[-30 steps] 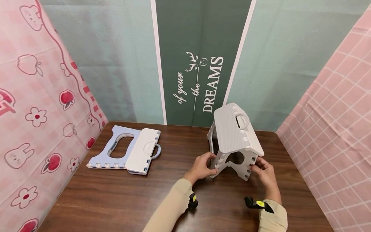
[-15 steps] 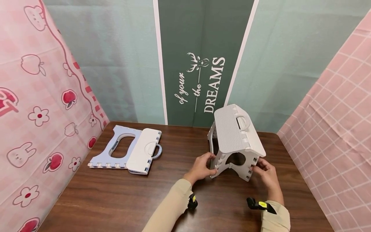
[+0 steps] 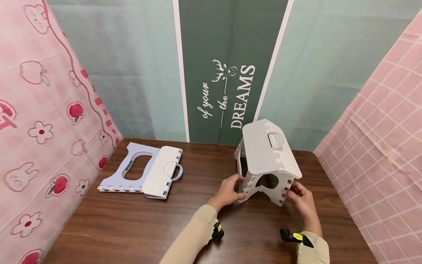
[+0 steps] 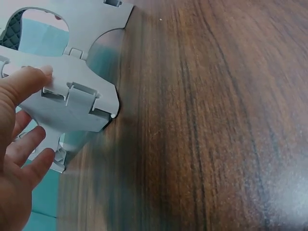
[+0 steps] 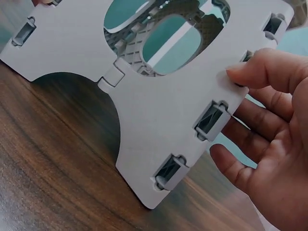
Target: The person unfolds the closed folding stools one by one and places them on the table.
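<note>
A white folding stool (image 3: 267,152) stands on the brown table (image 3: 132,227), right of centre, with its seat tilted and its side panels spread. My left hand (image 3: 237,187) pinches the lower edge of its near left panel (image 4: 72,103), thumb on the outer face and fingers behind. My right hand (image 3: 293,191) holds the hinged right edge of the near panel (image 5: 144,106), thumb tip on the front and fingers curled behind. Both panel feet touch the tabletop.
A second stool (image 3: 145,170), blue and white, lies folded flat at the table's back left. Pink patterned curtains (image 3: 39,128) hang on both sides and a green one (image 3: 227,66) with lettering behind. Bare tabletop lies in front of the hands.
Almost nothing: both hands stay on the white stool's panels and the stool stands in the same place; the right hand sits very slightly lower.
</note>
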`<state>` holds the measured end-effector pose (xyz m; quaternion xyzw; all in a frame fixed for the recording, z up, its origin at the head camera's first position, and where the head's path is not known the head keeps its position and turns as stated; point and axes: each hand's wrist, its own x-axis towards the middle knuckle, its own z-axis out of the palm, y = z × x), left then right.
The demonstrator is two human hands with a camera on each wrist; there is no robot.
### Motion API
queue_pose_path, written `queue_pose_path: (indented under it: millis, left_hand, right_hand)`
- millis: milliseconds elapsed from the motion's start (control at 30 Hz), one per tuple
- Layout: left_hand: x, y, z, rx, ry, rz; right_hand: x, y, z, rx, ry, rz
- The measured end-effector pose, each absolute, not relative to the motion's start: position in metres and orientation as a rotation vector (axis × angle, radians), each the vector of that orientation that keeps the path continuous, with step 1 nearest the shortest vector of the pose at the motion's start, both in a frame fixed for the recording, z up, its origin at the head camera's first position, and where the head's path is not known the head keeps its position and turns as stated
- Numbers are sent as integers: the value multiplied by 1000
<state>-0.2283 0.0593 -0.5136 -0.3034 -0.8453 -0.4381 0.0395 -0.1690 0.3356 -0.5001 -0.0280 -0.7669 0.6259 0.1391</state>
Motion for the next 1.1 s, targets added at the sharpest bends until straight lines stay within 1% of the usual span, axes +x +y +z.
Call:
queue_pose_path:
  millis: [100, 333, 533, 800, 1100]
  left_hand:
    - [-225, 56, -512, -909, -2606, -1336]
    - [-214, 58, -498, -914, -2609, -1311]
    - [-213, 56, -481, -852, -2584, -1217]
    - [-212, 51, -463, -827, -2585, -1045]
    - [-211, 47, -443, -847, -2533, -881]
  right_hand:
    - [-166, 330, -499, -72, -2265, 1749]
    - [-150, 323, -489, -39, -2440, 1326]
    - [-148, 318, -473, -94, -2519, 1087]
    - [-145, 316, -447, -57, -2512, 987]
    - [-141, 318, -430, 16, -2482, 791]
